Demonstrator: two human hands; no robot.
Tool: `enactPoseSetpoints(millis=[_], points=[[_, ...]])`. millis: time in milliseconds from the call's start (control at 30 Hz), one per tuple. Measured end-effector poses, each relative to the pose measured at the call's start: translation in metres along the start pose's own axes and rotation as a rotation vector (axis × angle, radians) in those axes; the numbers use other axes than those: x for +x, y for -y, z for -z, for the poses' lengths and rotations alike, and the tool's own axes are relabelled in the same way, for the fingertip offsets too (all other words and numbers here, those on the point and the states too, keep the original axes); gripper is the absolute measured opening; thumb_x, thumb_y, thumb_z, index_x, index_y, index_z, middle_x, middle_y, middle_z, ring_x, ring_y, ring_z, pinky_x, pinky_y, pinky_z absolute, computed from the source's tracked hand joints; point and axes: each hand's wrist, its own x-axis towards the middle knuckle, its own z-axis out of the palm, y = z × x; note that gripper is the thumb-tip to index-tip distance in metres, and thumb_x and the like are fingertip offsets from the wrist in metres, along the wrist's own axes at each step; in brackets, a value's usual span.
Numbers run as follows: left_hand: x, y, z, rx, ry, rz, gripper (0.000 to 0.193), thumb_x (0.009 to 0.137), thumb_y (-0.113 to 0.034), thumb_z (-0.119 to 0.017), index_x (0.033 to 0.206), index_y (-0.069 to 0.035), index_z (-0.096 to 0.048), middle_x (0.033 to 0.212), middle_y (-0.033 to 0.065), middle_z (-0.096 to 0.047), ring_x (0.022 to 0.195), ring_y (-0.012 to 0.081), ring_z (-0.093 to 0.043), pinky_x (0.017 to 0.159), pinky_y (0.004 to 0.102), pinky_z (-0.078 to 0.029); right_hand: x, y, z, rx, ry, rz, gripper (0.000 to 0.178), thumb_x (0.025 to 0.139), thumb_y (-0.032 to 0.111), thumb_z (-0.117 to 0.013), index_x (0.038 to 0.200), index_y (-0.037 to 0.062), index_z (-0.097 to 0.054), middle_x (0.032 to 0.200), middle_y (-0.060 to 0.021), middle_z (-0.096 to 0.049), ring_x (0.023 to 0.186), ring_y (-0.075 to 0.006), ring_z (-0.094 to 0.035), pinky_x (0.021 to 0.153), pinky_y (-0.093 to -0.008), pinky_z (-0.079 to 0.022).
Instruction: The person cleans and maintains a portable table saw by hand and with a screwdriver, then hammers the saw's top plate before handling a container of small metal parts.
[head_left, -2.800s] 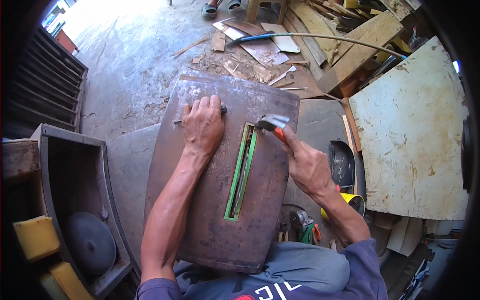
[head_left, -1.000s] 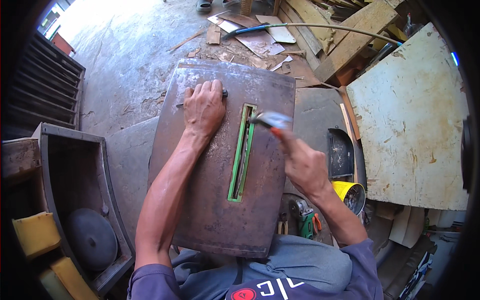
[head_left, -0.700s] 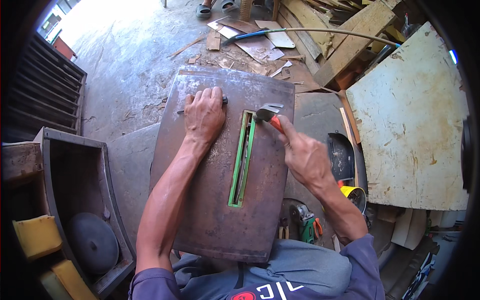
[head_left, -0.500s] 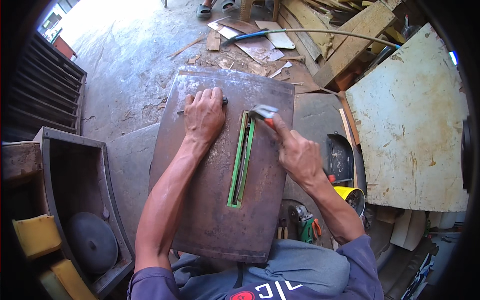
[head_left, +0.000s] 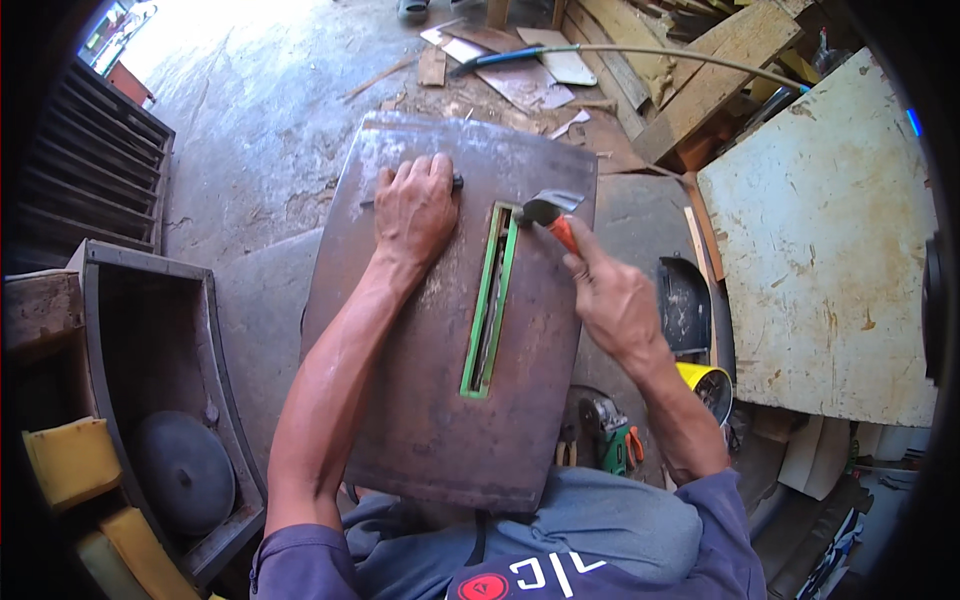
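Observation:
A rusty brown metal panel (head_left: 420, 420) lies before me over my lap. Set into it is a long narrow slot with a green metal frame (head_left: 479, 320). My right hand (head_left: 622, 310) grips the orange handle of a claw hammer (head_left: 547, 209), whose head is at the slot's far end; whether it touches the frame I cannot tell. My left hand (head_left: 415, 205) is closed and rests on the panel left of the slot. A thin dark tool with a black end (head_left: 457, 183) pokes out on both sides of that fist; its middle is hidden.
To the left stand an open metal box with a round lid (head_left: 183, 470) inside and yellow blocks (head_left: 72, 463). On the right are a pale board (head_left: 820, 260), a yellow tin (head_left: 707, 385), an angle grinder (head_left: 607, 430) and a black dustpan-like tray (head_left: 683, 310). Scrap wood (head_left: 720, 75) lies at the back.
The hammer's head has shifted slightly and its angle has changed at the slot's far end. My left fist stays on the panel with the dark tool. The whole view has shifted a little.

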Motion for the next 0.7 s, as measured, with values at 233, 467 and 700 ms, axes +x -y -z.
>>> enactPoseSetpoints(millis=[233, 467, 700], points=[[-0.003, 0.0, 0.003, -0.001, 0.088, 0.036, 0.018, 0.093, -0.024, -0.064, 0.096, -0.007, -0.059, 0.097, 0.0127, -0.069, 0.097, 0.0309, -0.068, 0.088, 0.0484, -0.047, -0.08, 0.006, 0.023, 0.302, 0.029, 0.082, 0.04, 0.095, 0.013, -0.068, 0.134, 0.0113, -0.06, 0.074, -0.018, -0.066, 0.06, -0.0352, -0.069, 0.051, -0.0429, -0.05], [-0.001, 0.001, 0.003, -0.023, 0.083, 0.026, 0.018, 0.091, -0.022, -0.067, 0.097, -0.006, -0.061, 0.097, 0.0136, -0.07, 0.098, 0.0317, -0.069, 0.088, 0.0488, -0.048, -0.117, 0.024, 0.033, 0.168, 0.144, 0.445, 0.045, 0.087, 0.02, -0.077, 0.129, 0.0107, -0.064, 0.058, -0.0024, -0.048, 0.045, -0.0179, -0.054, 0.041, -0.0363, -0.043], [-0.001, 0.003, 0.0, -0.026, 0.067, 0.007, 0.019, 0.09, -0.023, -0.066, 0.098, -0.006, -0.061, 0.098, 0.014, -0.071, 0.097, 0.0319, -0.069, 0.087, 0.0489, -0.048, -0.126, 0.033, 0.032, 0.102, 0.173, 0.346, 0.044, 0.087, 0.021, -0.078, 0.128, 0.0122, -0.066, 0.058, -0.0035, -0.047, 0.044, -0.0196, -0.053, 0.042, -0.0382, -0.045]])
